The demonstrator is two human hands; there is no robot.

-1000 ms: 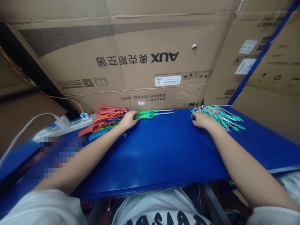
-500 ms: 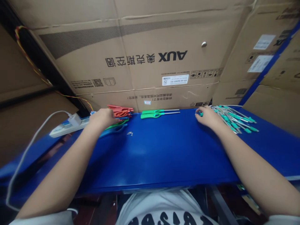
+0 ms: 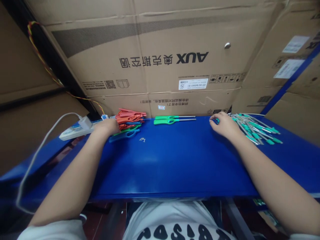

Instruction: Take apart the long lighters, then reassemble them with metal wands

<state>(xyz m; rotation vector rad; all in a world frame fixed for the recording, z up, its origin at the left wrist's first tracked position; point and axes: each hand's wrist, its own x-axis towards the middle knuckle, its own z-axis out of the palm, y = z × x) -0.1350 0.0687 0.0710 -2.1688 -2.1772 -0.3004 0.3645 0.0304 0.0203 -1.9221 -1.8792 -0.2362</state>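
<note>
My left hand [image 3: 108, 127] is at the left end of a pile of red, orange, green and blue lighter handles [image 3: 130, 117]. Its fingertips are hidden, so I cannot make out whether they grip one. A blue handle [image 3: 131, 133] lies at the pile's near edge. My right hand [image 3: 226, 125] is curled, thumb and fingers pinching a metal lighter rod whose teal end [image 3: 217, 121] pokes out between them. Just right of that hand is a heap of similar metal rods with teal ends [image 3: 257, 128]. Two green lighters with metal rods [image 3: 166, 120] lie side by side between my hands.
A printed cardboard wall [image 3: 160, 73] stands behind the blue tabletop [image 3: 175, 160]. On the left are a white power strip [image 3: 72, 133] with a plugged-in charger [image 3: 85, 122] and its white cable. A small marking [image 3: 142, 140] shows on the tabletop.
The whole view has shifted slightly. My left hand has drawn back leftward over the pile, uncovering more red and orange handles. My right hand keeps its pinch beside the rods.
</note>
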